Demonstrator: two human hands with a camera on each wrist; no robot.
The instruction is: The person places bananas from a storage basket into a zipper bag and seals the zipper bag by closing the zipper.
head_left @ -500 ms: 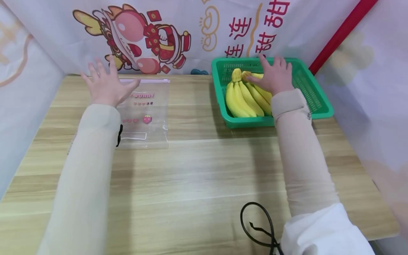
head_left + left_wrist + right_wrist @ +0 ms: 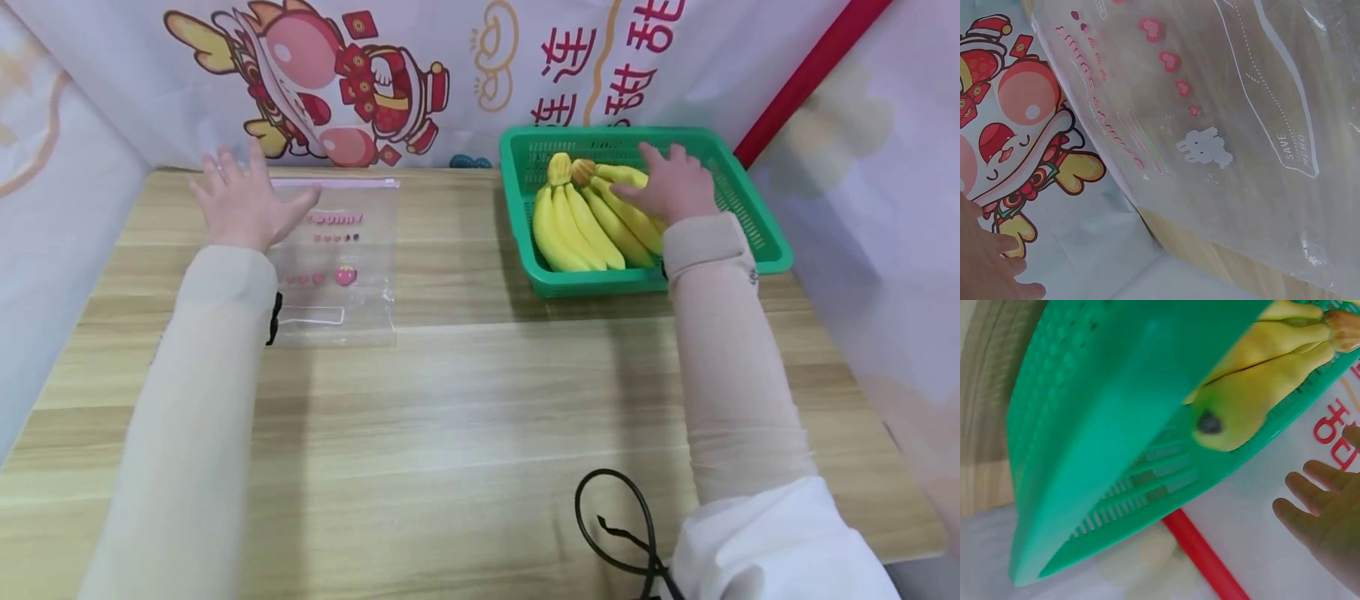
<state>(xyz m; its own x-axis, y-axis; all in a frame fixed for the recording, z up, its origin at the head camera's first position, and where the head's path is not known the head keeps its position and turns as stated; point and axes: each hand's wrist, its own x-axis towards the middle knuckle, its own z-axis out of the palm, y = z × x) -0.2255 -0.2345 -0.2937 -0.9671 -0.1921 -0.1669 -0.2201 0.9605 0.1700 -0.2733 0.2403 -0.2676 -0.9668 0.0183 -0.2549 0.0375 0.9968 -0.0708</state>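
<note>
A clear zip bag (image 2: pixel 367 312) with pink hearts, a strawberry and a white rabbit print lies flat at the back left of the table. Over its left part, my left hand (image 2: pixel 243 204) is spread with straight fingers and holds nothing. The green plastic basket (image 2: pixel 592 287) stands at the back right, with two bunches of bananas (image 2: pixel 573 229) inside. My right hand (image 2: pixel 675 187) hovers above the basket's right part, fingers apart and holding nothing. In the right wrist view a banana (image 2: pixel 1235 419) shows its dark tip beside the basket wall.
Behind the wooden table (image 2: pixel 450 433) hangs a white printed cloth (image 2: pixel 427 50) with a cartoon figure and red characters. A red strip (image 2: pixel 810 79) runs down the right corner. A black cord loop (image 2: pixel 622 475) hangs near the front right.
My right hand has shifted right over the basket, uncovering more of the bananas. My left hand has drifted slightly left. The view has tilted a little, and both hands stay spread.
</note>
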